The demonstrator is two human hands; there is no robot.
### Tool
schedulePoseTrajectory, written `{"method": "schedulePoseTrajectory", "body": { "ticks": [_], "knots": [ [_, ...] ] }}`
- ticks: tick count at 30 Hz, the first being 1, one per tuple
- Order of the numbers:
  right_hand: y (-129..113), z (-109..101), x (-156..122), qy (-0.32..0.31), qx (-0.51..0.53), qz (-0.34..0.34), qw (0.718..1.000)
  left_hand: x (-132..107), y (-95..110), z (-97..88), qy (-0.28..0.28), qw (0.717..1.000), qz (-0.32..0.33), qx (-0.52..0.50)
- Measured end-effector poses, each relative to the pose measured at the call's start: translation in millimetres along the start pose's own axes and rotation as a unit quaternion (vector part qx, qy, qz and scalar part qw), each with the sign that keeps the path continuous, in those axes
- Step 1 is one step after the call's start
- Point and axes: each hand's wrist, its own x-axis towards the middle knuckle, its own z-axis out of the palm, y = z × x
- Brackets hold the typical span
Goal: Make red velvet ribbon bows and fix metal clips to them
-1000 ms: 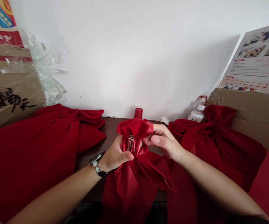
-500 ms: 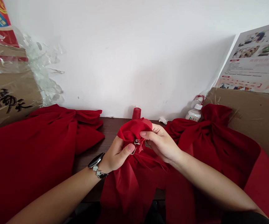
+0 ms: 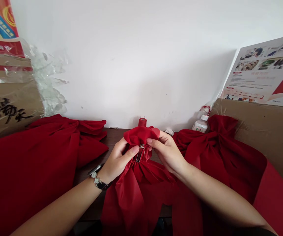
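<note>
Between my hands is a gathered piece of red fabric (image 3: 141, 135), bunched into a puff at the top with long tails hanging down over the table edge. A metal clip (image 3: 140, 153) lies against its gathered middle, pointing down. My left hand (image 3: 119, 157) is closed on the fabric's left side, thumb beside the clip. My right hand (image 3: 167, 149) pinches the right side of the puff between thumb and fingers. Most fingers of both hands are hidden behind the cloth. Just behind the puff stands a spool of red thread (image 3: 142, 122) with needles or pins sticking up from it.
Large red fabric bows lie on the dark table (image 3: 112, 137), one at left (image 3: 58, 147) and one at right (image 3: 220, 144). Against the wall are a loose metal clip (image 3: 113, 127), a crumpled white scrap (image 3: 170, 131) and a white-capped bottle (image 3: 200, 124). Cardboard boxes (image 3: 6, 88) flank both sides.
My left thumb has shifted off the clip, so its length now shows more fully. Both hands keep hold of the fabric. The view has tilted slightly.
</note>
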Motion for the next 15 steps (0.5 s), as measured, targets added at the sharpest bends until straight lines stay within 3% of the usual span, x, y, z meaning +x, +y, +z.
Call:
{"method": "schedulePoseTrajectory", "body": {
  "ticks": [4, 10, 15],
  "knots": [
    [-1.3, 0.2, 0.8, -0.022, 0.03, 0.031, 0.999, 0.1, 0.1, -1.3, -0.002, 1.0, -0.013, -0.02],
    [-1.7, 1.6, -1.1, -0.025, 0.035, 0.027, 0.999, 0.4, 0.4, -0.9, 0.005, 0.998, -0.023, -0.05],
    [-1.5, 1.5, -2.5, -0.042, 0.017, -0.024, 0.999, 0.7, -2.4, -2.1, 0.013, 0.994, -0.038, -0.097]
  ]
}}
